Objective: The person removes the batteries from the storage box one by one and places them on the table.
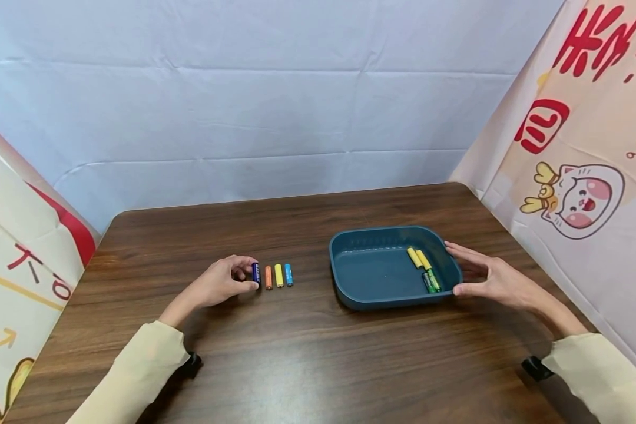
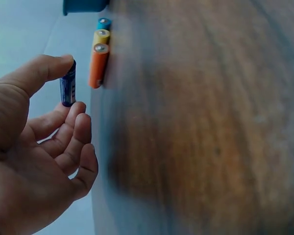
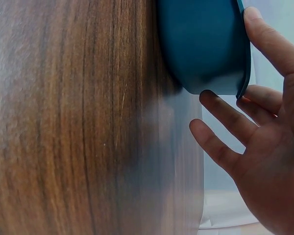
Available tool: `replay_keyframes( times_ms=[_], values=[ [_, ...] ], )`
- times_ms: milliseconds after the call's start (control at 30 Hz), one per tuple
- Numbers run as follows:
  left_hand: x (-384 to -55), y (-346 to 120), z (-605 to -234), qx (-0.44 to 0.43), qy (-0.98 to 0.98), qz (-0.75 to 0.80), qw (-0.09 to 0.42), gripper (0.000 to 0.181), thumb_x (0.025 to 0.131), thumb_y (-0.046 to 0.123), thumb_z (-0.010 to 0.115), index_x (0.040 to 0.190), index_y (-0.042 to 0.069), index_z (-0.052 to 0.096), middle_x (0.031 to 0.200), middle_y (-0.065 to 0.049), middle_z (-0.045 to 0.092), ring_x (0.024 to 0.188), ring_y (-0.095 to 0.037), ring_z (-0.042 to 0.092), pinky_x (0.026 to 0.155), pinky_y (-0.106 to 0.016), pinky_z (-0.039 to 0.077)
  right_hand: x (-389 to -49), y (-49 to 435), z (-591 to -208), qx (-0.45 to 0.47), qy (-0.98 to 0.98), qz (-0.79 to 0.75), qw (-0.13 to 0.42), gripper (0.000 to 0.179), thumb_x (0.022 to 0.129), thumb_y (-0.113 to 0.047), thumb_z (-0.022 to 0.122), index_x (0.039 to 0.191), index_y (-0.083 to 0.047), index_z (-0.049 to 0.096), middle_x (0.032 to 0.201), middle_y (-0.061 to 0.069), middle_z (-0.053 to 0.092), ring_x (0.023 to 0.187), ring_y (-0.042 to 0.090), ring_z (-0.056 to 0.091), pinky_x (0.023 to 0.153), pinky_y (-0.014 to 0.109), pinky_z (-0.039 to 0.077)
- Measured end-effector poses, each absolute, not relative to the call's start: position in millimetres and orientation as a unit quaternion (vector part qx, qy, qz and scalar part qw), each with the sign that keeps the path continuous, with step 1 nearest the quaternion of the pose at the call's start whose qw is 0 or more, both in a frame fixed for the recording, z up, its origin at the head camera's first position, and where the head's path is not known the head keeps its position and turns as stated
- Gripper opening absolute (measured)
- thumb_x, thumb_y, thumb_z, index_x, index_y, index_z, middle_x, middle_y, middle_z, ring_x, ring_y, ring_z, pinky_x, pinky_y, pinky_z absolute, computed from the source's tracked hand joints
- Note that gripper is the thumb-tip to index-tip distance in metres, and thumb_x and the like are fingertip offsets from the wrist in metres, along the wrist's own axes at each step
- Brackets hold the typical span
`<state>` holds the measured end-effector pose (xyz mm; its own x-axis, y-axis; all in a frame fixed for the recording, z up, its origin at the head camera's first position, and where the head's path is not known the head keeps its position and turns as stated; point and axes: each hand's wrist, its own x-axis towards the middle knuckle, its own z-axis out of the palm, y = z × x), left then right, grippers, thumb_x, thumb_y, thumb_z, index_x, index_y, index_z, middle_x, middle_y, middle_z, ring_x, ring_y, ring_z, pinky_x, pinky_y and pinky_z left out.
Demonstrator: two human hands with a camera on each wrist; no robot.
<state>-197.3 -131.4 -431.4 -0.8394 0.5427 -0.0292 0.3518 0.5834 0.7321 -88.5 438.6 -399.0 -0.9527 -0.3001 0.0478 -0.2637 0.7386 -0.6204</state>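
My left hand (image 1: 224, 281) pinches a dark blue battery (image 1: 256, 275) by its two ends, between thumb and fingertips. In the left wrist view the dark blue battery (image 2: 68, 87) sits between the thumb and a finger, the other fingers loosely bent. Right of it an orange battery (image 1: 268, 278), a yellow battery (image 1: 279, 275) and a light blue battery (image 1: 288, 275) lie in a row. My right hand (image 1: 495, 282) rests with spread fingers at the right end of a dark teal plastic tray (image 1: 387, 303); in the right wrist view the thumb (image 3: 264, 36) touches its rim.
Inside the tray, at its right side, lie two yellow batteries (image 1: 414, 257) and two green batteries (image 1: 433, 280). Everything stands on a brown wood-grain table (image 1: 297, 359). A white cloth (image 1: 270, 118) hangs behind it, and printed cloths (image 1: 572, 194) hang at the sides.
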Motion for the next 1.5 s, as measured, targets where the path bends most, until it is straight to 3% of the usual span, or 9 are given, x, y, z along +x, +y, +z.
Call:
replay_keyframes(
  times_ms=[233, 700, 1500],
  values=[
    [-198, -129, -437, 0.253, 0.891, 0.358, 0.117, 0.042, 0.092, 0.020, 0.080, 0.128, 0.004, 0.066, 0.109, -0.007, 0.059, 0.096, -0.022, 0.055, 0.082, -0.039, 0.045, -89, 438, -399, -0.151, 0.932, -0.327, 0.031, 0.089, 0.089, -0.019, 0.084, 0.163, -0.013, 0.034, 0.161, 0.021, 0.038, 0.127, 0.044, 0.057, 0.091, 0.018, 0.049],
    [-198, -120, -440, 0.257, 0.911, 0.305, 0.104, 0.048, 0.090, 0.019, 0.083, 0.132, 0.001, 0.066, 0.104, -0.007, 0.055, 0.087, -0.018, 0.047, 0.077, -0.035, 0.042, -88, 438, -399, -0.155, 0.930, -0.331, 0.028, 0.090, 0.088, -0.018, 0.085, 0.163, -0.013, 0.034, 0.160, 0.021, 0.039, 0.125, 0.043, 0.059, 0.091, 0.019, 0.050],
    [-195, -116, -437, 0.249, 0.919, 0.287, 0.106, 0.057, 0.090, 0.021, 0.083, 0.139, 0.002, 0.061, 0.107, -0.007, 0.057, 0.089, -0.020, 0.050, 0.079, -0.038, 0.045, -87, 438, -398, -0.152, 0.936, -0.317, 0.025, 0.089, 0.089, -0.020, 0.084, 0.162, -0.013, 0.035, 0.160, 0.020, 0.040, 0.127, 0.042, 0.058, 0.091, 0.020, 0.049]
  ],
)
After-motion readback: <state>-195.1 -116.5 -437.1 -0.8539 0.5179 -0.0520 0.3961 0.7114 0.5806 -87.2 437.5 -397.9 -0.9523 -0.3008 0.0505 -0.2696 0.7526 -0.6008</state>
